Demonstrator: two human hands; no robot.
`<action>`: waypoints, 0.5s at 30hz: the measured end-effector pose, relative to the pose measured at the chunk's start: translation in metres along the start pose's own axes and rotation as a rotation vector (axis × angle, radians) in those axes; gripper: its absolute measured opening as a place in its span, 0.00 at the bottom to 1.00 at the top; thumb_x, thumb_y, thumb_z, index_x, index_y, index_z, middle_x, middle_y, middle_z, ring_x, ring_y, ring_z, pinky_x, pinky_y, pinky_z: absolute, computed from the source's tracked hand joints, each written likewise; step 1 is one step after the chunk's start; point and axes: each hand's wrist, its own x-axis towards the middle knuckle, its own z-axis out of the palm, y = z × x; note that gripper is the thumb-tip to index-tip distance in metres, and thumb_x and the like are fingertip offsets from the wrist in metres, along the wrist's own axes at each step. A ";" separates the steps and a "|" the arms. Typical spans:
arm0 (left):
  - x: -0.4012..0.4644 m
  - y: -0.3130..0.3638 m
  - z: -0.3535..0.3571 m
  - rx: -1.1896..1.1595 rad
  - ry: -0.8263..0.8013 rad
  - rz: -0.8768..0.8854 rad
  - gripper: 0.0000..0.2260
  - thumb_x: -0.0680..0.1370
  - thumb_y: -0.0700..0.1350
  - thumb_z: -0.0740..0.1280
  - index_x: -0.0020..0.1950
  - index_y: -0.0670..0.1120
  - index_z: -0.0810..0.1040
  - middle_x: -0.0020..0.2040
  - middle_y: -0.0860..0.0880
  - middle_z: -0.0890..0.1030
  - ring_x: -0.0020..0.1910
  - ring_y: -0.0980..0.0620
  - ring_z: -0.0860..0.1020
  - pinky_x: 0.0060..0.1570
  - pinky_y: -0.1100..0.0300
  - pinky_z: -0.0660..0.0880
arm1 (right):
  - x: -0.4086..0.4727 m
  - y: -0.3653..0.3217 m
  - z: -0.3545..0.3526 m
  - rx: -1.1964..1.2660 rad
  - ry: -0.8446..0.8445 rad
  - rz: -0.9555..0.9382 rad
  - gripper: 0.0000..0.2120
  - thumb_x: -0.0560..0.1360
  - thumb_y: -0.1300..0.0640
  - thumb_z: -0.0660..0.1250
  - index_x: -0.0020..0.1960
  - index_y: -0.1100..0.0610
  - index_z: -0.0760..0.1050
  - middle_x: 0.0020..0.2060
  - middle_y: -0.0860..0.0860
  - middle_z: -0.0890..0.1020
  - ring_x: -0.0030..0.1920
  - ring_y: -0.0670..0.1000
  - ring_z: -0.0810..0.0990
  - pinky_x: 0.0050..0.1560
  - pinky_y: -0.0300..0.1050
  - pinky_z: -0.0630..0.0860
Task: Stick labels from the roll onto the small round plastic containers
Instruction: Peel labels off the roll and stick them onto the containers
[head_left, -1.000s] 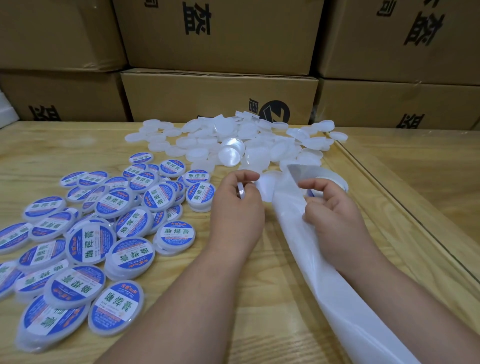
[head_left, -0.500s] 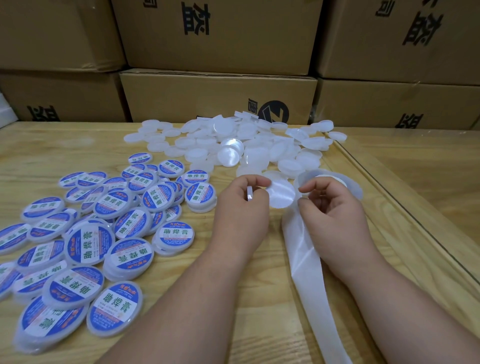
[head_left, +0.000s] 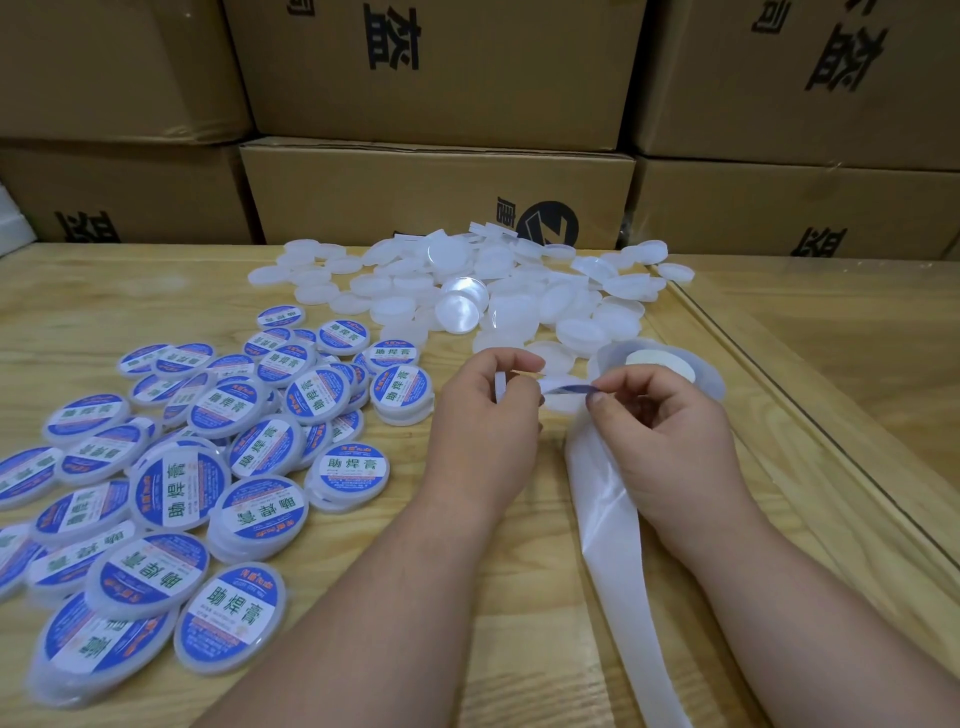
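Head view: left hand (head_left: 485, 415) is curled, pinching a small round plastic container (head_left: 500, 387) on edge between thumb and fingers, its rim showing just above the knuckles. Right hand (head_left: 670, 431) pinches a peeled label (head_left: 566, 389) between thumb and forefinger; the label is seen edge-on, blue print faintly visible, spanning the gap between the two hands and reaching to or very near the container. Whether it already touches the plastic I cannot tell.

Label roll (head_left: 660, 364) lies just behind the right hand, toward the desk's right edge, pale core showing. Spent backing strip (head_left: 618, 545) trails from it under the right wrist toward the near edge.

Pile of unlabelled containers (head_left: 493, 296) sits at the far edge of the desk (head_left: 363, 597), in front of the cardboard boxes (head_left: 436, 197). Labelled containers (head_left: 208, 467) with blue-white stickers spread over the left half, down to the near-left corner.

Step in hand, as I judge it: label is off the liner and being brought to the container face. Next move likely calls for centring the label on the round face, laying it down, then smoothing it flat. The risk is a crease or an off-centre stick. A good share seems done; many blanks remain.
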 end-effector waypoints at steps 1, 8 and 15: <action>0.000 0.000 -0.001 -0.048 -0.015 -0.005 0.09 0.70 0.50 0.62 0.43 0.59 0.80 0.34 0.53 0.80 0.30 0.52 0.77 0.29 0.59 0.72 | 0.000 0.000 0.000 0.007 0.006 0.011 0.08 0.75 0.61 0.74 0.42 0.49 0.82 0.36 0.48 0.78 0.34 0.45 0.73 0.34 0.31 0.72; -0.002 0.003 -0.003 -0.125 -0.050 0.047 0.12 0.69 0.47 0.58 0.52 0.54 0.67 0.41 0.50 0.85 0.30 0.46 0.81 0.21 0.65 0.66 | -0.001 -0.006 -0.003 0.082 0.020 0.076 0.09 0.76 0.58 0.72 0.40 0.46 0.83 0.37 0.46 0.81 0.35 0.48 0.75 0.38 0.49 0.75; -0.003 0.005 -0.001 -0.149 0.038 -0.052 0.09 0.73 0.42 0.65 0.50 0.48 0.82 0.54 0.51 0.84 0.45 0.57 0.85 0.30 0.57 0.80 | 0.000 -0.007 -0.004 0.166 0.019 0.105 0.10 0.75 0.58 0.72 0.38 0.45 0.83 0.31 0.44 0.79 0.28 0.44 0.71 0.33 0.41 0.71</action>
